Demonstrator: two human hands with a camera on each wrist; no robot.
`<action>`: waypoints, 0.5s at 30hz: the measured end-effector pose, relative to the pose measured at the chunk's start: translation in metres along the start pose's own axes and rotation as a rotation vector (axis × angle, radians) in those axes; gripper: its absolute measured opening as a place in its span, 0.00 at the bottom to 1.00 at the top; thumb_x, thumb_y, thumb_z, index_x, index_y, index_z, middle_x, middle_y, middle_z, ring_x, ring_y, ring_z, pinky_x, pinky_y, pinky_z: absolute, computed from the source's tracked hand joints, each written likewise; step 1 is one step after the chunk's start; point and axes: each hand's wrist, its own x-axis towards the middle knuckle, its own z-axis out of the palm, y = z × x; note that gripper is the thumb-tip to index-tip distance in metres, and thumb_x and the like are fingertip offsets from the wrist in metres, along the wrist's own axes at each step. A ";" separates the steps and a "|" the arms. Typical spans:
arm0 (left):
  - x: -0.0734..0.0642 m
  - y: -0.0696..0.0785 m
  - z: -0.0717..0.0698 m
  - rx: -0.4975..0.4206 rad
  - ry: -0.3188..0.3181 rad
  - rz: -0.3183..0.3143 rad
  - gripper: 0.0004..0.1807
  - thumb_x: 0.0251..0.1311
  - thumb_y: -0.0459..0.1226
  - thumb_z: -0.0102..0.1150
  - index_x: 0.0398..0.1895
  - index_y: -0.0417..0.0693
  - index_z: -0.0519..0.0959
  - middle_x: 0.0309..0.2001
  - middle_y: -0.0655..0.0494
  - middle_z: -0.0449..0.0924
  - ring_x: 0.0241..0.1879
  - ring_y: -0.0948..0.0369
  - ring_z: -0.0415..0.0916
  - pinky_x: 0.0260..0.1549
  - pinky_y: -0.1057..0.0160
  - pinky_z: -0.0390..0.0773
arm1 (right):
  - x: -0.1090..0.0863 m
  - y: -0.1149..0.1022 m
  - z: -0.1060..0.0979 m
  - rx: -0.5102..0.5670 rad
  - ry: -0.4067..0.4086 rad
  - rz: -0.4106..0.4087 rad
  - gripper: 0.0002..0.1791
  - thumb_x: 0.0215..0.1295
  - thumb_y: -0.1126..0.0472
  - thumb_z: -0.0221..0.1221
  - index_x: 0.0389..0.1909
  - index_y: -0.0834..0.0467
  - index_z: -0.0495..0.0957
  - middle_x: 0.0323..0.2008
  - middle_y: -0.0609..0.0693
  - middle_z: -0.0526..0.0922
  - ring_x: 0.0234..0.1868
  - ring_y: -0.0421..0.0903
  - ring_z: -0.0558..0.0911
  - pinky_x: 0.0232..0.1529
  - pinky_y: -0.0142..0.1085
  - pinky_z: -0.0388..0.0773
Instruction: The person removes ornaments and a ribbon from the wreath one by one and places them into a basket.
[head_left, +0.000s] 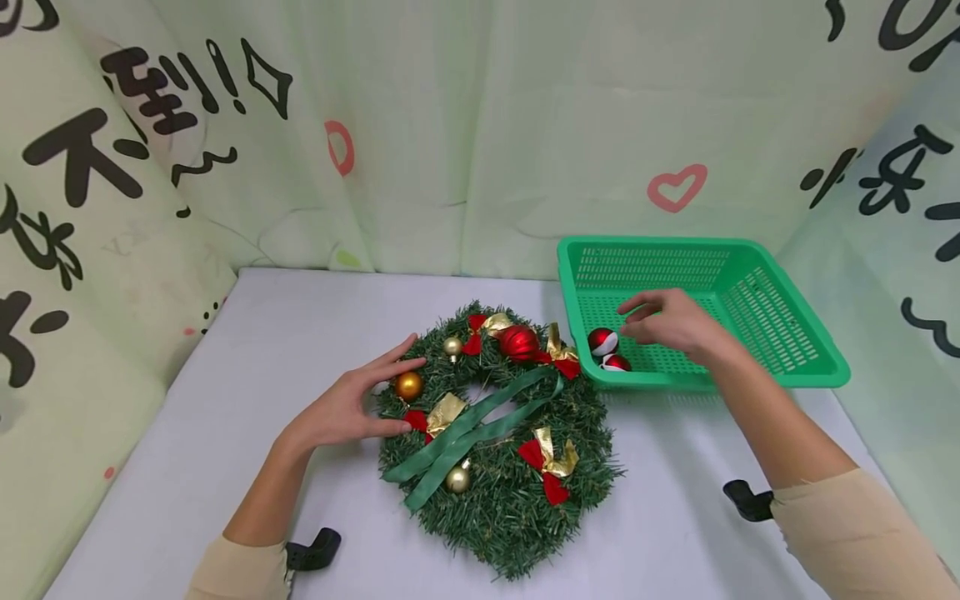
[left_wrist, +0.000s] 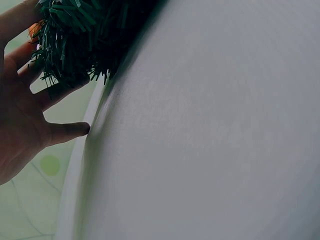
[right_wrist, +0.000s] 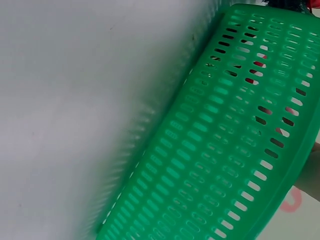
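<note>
A green Christmas wreath [head_left: 510, 525] lies on the table, decorated with several red-and-gold bows, a shiny red bauble [head_left: 519, 342], an orange-gold bauble [head_left: 408, 385] and small pale gold ones. Across its middle runs a dark green ribbon [head_left: 480, 435]. My left hand [head_left: 337, 410] rests at the wreath's left edge, fingers spread around the orange-gold bauble. In the left wrist view its fingers [left_wrist: 65, 131] show apart beside the needles. Over the green basket [head_left: 813, 367] hovers my right hand [head_left: 667, 321], fingers loosely bent, just right of two red-and-white baubles [head_left: 602, 342] inside; nothing shows in its grasp.
The basket stands at the back right, its near left corner close against the wreath. A white cloth covers the table [head_left: 285, 317]. Pale green curtains [head_left: 480, 150] with printed characters and hearts surround it. Black wrist mounts [head_left: 315, 550] sit by both sleeves.
</note>
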 end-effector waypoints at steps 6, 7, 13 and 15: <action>0.002 0.001 -0.001 -0.008 -0.002 -0.004 0.47 0.57 0.40 0.78 0.80 0.58 0.66 0.86 0.60 0.44 0.83 0.49 0.47 0.73 0.31 0.58 | -0.007 -0.003 -0.003 0.001 0.036 -0.029 0.27 0.74 0.57 0.62 0.69 0.64 0.73 0.64 0.67 0.75 0.56 0.62 0.85 0.63 0.60 0.77; 0.002 0.001 -0.002 -0.008 -0.002 -0.004 0.47 0.57 0.40 0.78 0.80 0.58 0.66 0.86 0.59 0.44 0.83 0.49 0.47 0.73 0.31 0.58 | -0.008 -0.004 -0.002 -0.003 0.042 -0.032 0.27 0.74 0.56 0.62 0.68 0.63 0.73 0.63 0.66 0.76 0.56 0.61 0.85 0.63 0.59 0.77; 0.001 0.000 -0.001 -0.011 -0.004 -0.014 0.47 0.57 0.40 0.78 0.80 0.58 0.66 0.86 0.58 0.44 0.83 0.49 0.47 0.74 0.31 0.58 | -0.018 -0.013 0.005 -0.020 0.081 -0.053 0.24 0.74 0.55 0.62 0.67 0.60 0.75 0.62 0.63 0.78 0.57 0.61 0.83 0.60 0.56 0.79; 0.000 0.000 -0.001 -0.013 -0.004 -0.019 0.47 0.57 0.40 0.78 0.80 0.59 0.66 0.86 0.60 0.44 0.83 0.49 0.47 0.74 0.31 0.58 | -0.022 -0.017 0.007 -0.018 0.096 -0.064 0.24 0.74 0.55 0.62 0.67 0.60 0.75 0.63 0.64 0.78 0.59 0.61 0.82 0.60 0.57 0.79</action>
